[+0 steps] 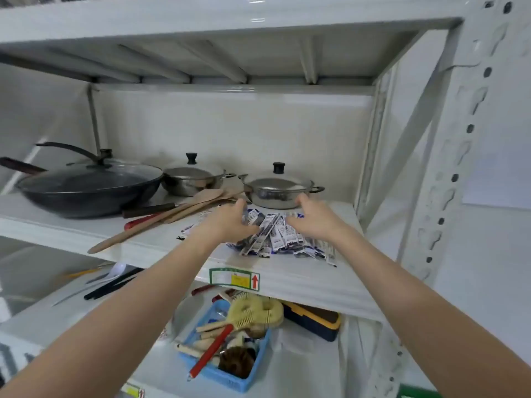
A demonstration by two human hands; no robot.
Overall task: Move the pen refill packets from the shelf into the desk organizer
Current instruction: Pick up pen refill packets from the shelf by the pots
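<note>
A heap of several pen refill packets [283,239], white with dark blue print, lies on the white metal shelf [301,278] near its front edge. Both my arms reach up to it. My left hand [230,221] rests on the left side of the heap, and its fingers curl down into the packets. My right hand [314,216] hovers over the right side with fingers relaxed and spread, holding nothing. No desk organizer is in view.
Behind the heap stand two lidded steel pots [277,188] [192,178] and a dark wok with a glass lid [89,182]. Wooden spatulas [161,218] lie to the left. On the shelf below sit a blue basket of brushes [227,377] and a dark box [316,320].
</note>
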